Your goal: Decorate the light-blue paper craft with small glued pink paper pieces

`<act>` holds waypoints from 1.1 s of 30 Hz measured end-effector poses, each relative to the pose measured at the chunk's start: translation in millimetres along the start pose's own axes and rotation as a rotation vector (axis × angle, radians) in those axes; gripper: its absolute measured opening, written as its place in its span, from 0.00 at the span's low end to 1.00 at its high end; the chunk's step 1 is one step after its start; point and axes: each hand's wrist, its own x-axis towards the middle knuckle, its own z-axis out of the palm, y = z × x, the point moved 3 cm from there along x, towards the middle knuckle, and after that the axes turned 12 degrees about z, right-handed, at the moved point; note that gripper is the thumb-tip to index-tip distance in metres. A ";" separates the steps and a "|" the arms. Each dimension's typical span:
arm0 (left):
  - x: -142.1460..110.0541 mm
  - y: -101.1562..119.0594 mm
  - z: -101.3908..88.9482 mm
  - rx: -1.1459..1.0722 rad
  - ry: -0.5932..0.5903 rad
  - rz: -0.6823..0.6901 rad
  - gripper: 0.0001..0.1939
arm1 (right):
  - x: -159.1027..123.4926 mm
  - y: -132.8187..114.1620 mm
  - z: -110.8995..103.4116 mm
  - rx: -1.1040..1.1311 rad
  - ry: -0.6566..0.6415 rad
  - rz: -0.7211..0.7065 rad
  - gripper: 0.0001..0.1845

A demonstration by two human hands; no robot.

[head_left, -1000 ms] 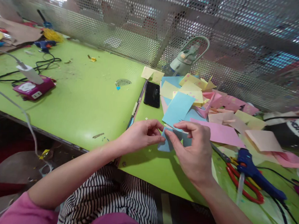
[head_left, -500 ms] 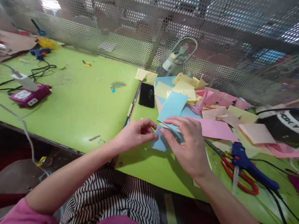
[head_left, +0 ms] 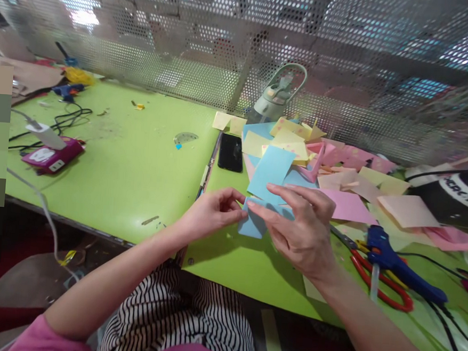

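Note:
A small folded blue paper [head_left: 251, 224] lies on the green table [head_left: 139, 153] in front of me. My left hand [head_left: 211, 214] pinches its left edge with thumb and fingers closed. My right hand [head_left: 302, 228] covers the paper's right part, thumb and fingers pressed on it. Just behind the hands lies a flat light-blue sheet [head_left: 270, 170] on top of a heap of coloured paper squares [head_left: 330, 169].
A black phone [head_left: 231, 152] lies behind my left hand. Red scissors [head_left: 382, 285] and a blue glue gun [head_left: 396, 264] lie to the right. A pale green bottle [head_left: 275, 95] stands by the perforated metal screen [head_left: 346, 60]. At far left are a pink box [head_left: 53, 155] and cables.
Both hands stay on the folded blue paper; my right hand has lifted a little and its fingers have shifted over the paper. The view has drifted slightly.

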 end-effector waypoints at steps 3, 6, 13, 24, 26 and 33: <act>0.7 -1.1 -0.6 -0.004 -0.004 0.009 0.09 | -2.7 -0.6 2.4 -0.095 0.043 -0.086 0.18; 2.2 -2.5 -1.0 -0.014 -0.004 0.040 0.10 | -5.6 -1.7 5.9 -0.131 0.015 -0.051 0.19; 3.0 -2.5 -0.9 0.043 0.038 0.108 0.12 | -15.8 -13.5 14.7 0.029 -0.063 0.088 0.28; 3.4 -1.6 0.7 -0.052 0.085 0.163 0.12 | -2.5 -10.3 -7.2 0.171 0.019 0.284 0.18; 3.9 -2.0 0.5 -0.097 0.079 0.137 0.12 | 7.0 -1.5 -11.2 0.116 0.038 0.251 0.11; 5.2 -0.5 -0.9 -0.157 0.088 0.094 0.13 | 12.6 -3.5 -0.1 0.112 0.025 0.213 0.03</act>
